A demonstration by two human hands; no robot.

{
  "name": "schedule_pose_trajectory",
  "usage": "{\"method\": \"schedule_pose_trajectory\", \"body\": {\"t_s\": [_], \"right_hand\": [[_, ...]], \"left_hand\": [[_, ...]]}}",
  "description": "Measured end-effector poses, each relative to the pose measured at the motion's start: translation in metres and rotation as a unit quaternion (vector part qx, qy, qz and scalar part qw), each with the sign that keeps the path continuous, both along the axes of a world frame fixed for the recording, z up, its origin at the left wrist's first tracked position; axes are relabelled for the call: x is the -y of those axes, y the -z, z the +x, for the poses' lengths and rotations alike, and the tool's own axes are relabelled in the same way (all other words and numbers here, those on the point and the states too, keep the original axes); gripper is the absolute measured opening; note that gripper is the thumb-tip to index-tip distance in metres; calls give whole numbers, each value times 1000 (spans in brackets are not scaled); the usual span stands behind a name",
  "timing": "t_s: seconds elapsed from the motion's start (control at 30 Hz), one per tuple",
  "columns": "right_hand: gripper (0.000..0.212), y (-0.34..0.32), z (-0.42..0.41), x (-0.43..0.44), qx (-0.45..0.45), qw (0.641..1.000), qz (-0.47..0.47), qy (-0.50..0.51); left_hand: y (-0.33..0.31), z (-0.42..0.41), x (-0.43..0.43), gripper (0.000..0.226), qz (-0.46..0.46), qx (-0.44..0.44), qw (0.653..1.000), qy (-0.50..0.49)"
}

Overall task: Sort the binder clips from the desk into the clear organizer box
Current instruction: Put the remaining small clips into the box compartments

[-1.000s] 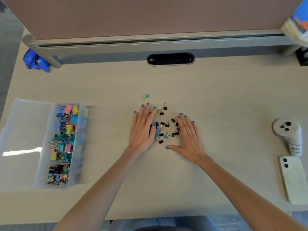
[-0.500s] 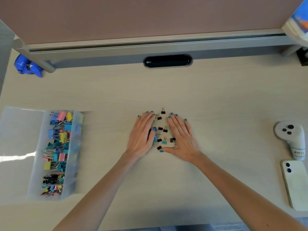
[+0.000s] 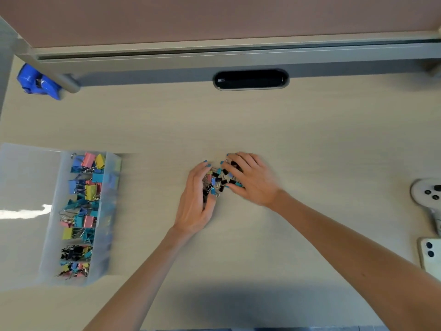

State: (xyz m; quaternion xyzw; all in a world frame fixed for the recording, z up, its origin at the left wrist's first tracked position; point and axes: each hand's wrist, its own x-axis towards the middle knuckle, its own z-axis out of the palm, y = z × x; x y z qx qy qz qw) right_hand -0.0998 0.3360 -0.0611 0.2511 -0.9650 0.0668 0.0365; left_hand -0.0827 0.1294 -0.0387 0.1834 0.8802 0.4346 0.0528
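A small heap of binder clips [image 3: 218,179], mostly black with some blue, sits mid-desk between my hands. My left hand [image 3: 196,201] curls against the heap's left side, fingers bent over the clips. My right hand [image 3: 250,179] cups the heap from the right, fingers bent over several clips. The two hands nearly touch at the fingertips. The clear organizer box [image 3: 51,211] lies at the left, its lid folded open. Its compartments hold several coloured clips at the top and small black and mixed ones at the bottom.
A blue object [image 3: 38,81] sits at the far left by the partition post. A dark cable slot [image 3: 250,79] is at the desk's back. A white controller [image 3: 427,192] and a white phone [image 3: 432,254] lie at the right edge.
Both hands have swept inward, pushing the scattered clips into one tight heap. The fingers went from flat to curled around the clips.
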Motion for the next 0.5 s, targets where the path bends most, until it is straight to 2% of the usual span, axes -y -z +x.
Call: {"method": "schedule_pose_trajectory", "body": {"t_s": [0.17,0.37,0.5], "right_hand": [[27,5,0,2,-69,997,-20,-19],[23,3,2,4,-82,996,-32,23],[19,5,1,3,-69,995,-64,27]], "left_hand": [[6,1,4,65,-77,-16,997,22],[10,-6,-1,70,-218,-56,970,92],[13,-17,-7,64,-287,-81,947,117]]}}
